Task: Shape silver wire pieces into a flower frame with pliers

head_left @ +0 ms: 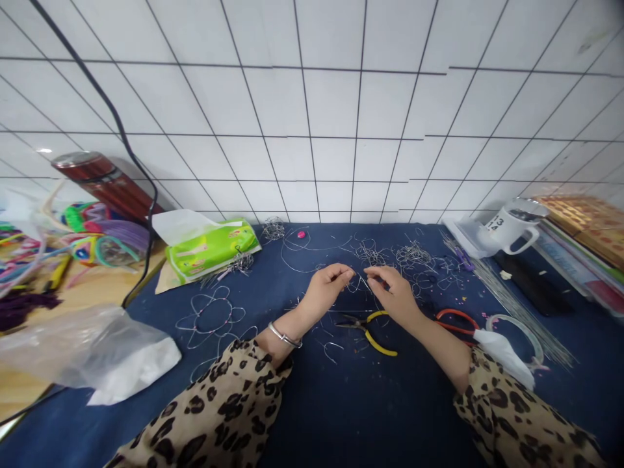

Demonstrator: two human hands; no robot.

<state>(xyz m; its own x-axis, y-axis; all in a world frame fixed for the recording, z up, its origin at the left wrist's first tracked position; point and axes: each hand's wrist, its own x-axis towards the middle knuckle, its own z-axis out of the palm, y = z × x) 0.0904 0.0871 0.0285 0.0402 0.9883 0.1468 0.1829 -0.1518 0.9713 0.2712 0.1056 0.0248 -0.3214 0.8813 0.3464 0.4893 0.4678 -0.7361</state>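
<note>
both forearms, in leopard-print sleeves, enter from 5 and 7 o'clock and meet near the centre of the dark blue cloth-covered table (341, 403). the left hand (327, 287) lies palm-inward with its fingers curled, a thin silver bangle (285, 337) on the wrist, and its thumb and forefinger pressed together on a thin silver wire (363, 281). the right hand (396, 298) mirrors it at 3 o'clock of the left, knuckles up, its fingertips also pinched on that wire. the wire spans the narrow gap between the two sets of fingertips, held just above the cloth.

directly at 6 o'clock of the gap, near the right wrist, lie yellow-handled pliers (373, 328), untouched. a red-handled cutting tool (455, 320) rests at 4 o'clock of the right hand, partly under the sleeve. loose tangles of bent wire scraps (409, 255) spread at 12 to 2 o'clock of the hands. a flower-shaped wire frame (212, 315) lies at 9 o'clock of the left forearm. further out are a green tissue packet (212, 250) at 10 o'clock, a white ceramic mug (511, 227) at 2 o'clock, a bundle of straight wire rods (517, 300) at 3 o'clock and a clear plastic bag (82, 354) at 8 o'clock.
</note>
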